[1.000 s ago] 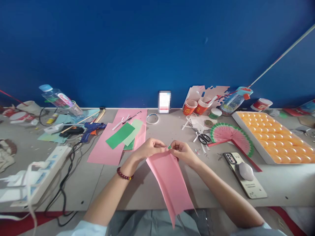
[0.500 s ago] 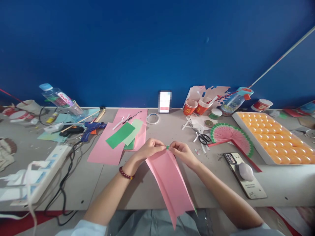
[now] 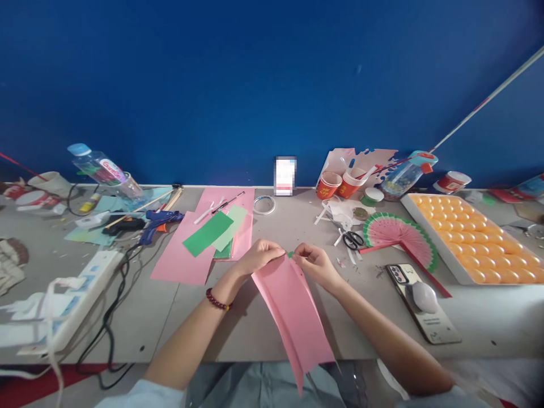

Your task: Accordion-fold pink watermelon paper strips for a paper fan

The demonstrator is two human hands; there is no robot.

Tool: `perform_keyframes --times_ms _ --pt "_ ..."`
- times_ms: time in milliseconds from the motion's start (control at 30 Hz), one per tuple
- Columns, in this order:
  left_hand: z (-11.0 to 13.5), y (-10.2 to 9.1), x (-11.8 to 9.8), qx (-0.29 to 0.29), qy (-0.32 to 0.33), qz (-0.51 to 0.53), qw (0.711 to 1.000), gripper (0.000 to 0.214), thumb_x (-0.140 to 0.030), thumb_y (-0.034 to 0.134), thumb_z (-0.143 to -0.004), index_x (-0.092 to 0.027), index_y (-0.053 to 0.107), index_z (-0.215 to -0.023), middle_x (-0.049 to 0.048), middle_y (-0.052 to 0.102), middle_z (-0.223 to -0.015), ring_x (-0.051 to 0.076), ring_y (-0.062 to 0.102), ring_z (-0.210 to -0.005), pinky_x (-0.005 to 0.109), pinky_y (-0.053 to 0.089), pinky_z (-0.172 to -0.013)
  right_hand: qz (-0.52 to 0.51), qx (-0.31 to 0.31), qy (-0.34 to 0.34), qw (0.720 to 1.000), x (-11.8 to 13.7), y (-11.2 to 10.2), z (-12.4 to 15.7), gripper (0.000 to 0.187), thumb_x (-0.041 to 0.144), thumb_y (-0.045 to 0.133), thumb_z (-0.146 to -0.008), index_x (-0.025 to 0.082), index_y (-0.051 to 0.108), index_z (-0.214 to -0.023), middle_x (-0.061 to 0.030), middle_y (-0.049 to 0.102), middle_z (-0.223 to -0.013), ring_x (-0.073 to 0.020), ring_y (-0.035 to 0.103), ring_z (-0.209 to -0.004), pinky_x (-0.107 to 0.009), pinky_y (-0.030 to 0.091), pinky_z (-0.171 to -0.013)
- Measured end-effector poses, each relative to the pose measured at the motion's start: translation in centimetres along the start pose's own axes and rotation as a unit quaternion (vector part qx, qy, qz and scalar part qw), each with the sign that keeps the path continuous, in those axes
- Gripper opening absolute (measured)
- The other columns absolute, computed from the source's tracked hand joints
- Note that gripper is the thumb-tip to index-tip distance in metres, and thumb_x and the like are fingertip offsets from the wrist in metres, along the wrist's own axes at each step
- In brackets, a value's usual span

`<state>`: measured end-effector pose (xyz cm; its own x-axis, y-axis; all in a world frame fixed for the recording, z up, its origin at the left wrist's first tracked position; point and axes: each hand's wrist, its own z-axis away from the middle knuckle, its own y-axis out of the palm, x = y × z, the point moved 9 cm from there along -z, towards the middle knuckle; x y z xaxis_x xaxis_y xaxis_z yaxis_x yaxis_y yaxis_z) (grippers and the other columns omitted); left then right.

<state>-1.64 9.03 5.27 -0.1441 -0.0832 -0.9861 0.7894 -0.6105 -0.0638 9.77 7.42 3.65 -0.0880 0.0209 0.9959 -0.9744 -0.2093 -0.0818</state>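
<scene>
Between my hands a folded sheet of pink paper [image 3: 293, 311] hangs down past the table's front edge, with a bit of green paper at its top end. My left hand [image 3: 262, 256] pinches the top left corner between thumb and fingers. Opposite it, my right hand [image 3: 313, 263] pinches the top right corner beside the green bit. The fingertips of both hands are close together. Left of them, a green paper strip [image 3: 208, 233] and a pale green strip [image 3: 232, 228] lie on pink sheets [image 3: 182, 266].
A tape roll [image 3: 264, 205] lies ahead, near an upright phone [image 3: 284, 177]. Scissors [image 3: 352, 240], a watermelon-patterned paper fan [image 3: 402, 235], another phone [image 3: 425, 317] and a tray of orange domes [image 3: 476, 238] are on the right. A glue gun [image 3: 159, 224] and power strip [image 3: 87, 300] are left.
Both hands stay almost in place at the paper's top end. The fingertips shift slightly, and the paper's lower end moves a little.
</scene>
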Motion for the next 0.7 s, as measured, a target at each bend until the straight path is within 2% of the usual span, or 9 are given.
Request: perform_keyframes --times_ms 33,100,167,233,400,600,700 --pt "0.0 0.0 -0.1 -0.002 -0.001 0.016 1.0 0.042 -0.037 0.054 -0.08 -0.017 0.037 -0.047 -0.0061 0.022 -0.053 0.007 0.021 -0.051 0.024 0.018 -0.05 0.003 -0.001 -0.005 1.0 0.0 0.0 0.0 0.023 0.036 0.061 -0.076 0.018 0.051 -0.066 0.0033 0.048 -0.061 -0.0094 0.042 -0.056 -0.023 0.033 -0.052" --pt "0.1 -0.1 0.1 -0.009 -0.013 0.051 0.999 0.037 -0.037 0.053 -0.079 -0.016 0.047 -0.049 -0.0047 0.032 -0.052 0.008 0.03 -0.052 0.023 0.025 -0.052 0.005 -0.001 -0.014 1.0 0.0 -0.1 0.0 0.022 0.034 0.06 -0.077 0.018 0.052 -0.066 0.0031 0.048 -0.062 -0.0096 0.042 -0.056 -0.023 0.034 -0.053" --pt "0.1 -0.3 0.5 -0.019 -0.029 0.069 0.997 0.031 -0.037 0.053 -0.077 -0.014 0.06 -0.058 -0.0016 0.046 -0.056 0.01 0.04 -0.057 0.023 0.032 -0.056 0.005 -0.003 -0.024 1.0 0.0 -0.1 0.1 0.02 0.033 0.06 -0.078 0.018 0.052 -0.067 0.003 0.049 -0.063 -0.0097 0.043 -0.057 -0.023 0.034 -0.053" --pt "0.2 -0.5 0.7 -0.023 -0.036 0.066 0.997 0.029 -0.038 0.055 -0.075 -0.014 0.064 -0.064 0.0 0.052 -0.059 0.012 0.045 -0.059 0.023 0.034 -0.058 0.007 -0.004 -0.028 1.0 0.0 -0.1 0.2 0.019 0.032 0.059 -0.078 0.018 0.052 -0.067 0.0031 0.049 -0.064 -0.0098 0.043 -0.058 -0.023 0.034 -0.054" --pt "0.2 0.1 0.7 0.017 -0.035 0.044 0.998 0.028 -0.038 0.06 -0.074 -0.013 0.062 -0.061 -0.001 0.05 -0.057 0.011 0.044 -0.055 0.023 0.032 -0.054 0.011 0.0 -0.03 0.999 0.4 0.0 0.2 0.018 0.031 0.059 -0.077 0.018 0.051 -0.067 0.003 0.048 -0.064 -0.0101 0.043 -0.059 -0.023 0.034 -0.054" --pt "0.1 0.0 0.7 0.018 -0.025 0.026 0.999 0.031 -0.04 0.059 -0.077 -0.013 0.06 -0.06 -0.0024 0.046 -0.056 0.009 0.041 -0.053 0.023 0.03 -0.053 0.019 -0.002 -0.037 0.999 1.0 0.1 0.3 0.017 0.03 0.058 -0.076 0.018 0.051 -0.066 0.0027 0.048 -0.063 -0.0104 0.043 -0.058 -0.023 0.035 -0.055" --pt "0.1 0.0 0.9 0.021 -0.025 0.012 0.999 0.03 -0.041 0.062 -0.076 -0.013 0.065 -0.067 -0.0016 0.051 -0.058 0.01 0.044 -0.056 0.023 0.032 -0.055 0.021 0.0 -0.041 0.999 0.9 0.1 0.3 0.018 0.03 0.056 -0.078 0.018 0.051 -0.066 0.0032 0.047 -0.061 -0.0101 0.042 -0.057 -0.023 0.034 -0.054"
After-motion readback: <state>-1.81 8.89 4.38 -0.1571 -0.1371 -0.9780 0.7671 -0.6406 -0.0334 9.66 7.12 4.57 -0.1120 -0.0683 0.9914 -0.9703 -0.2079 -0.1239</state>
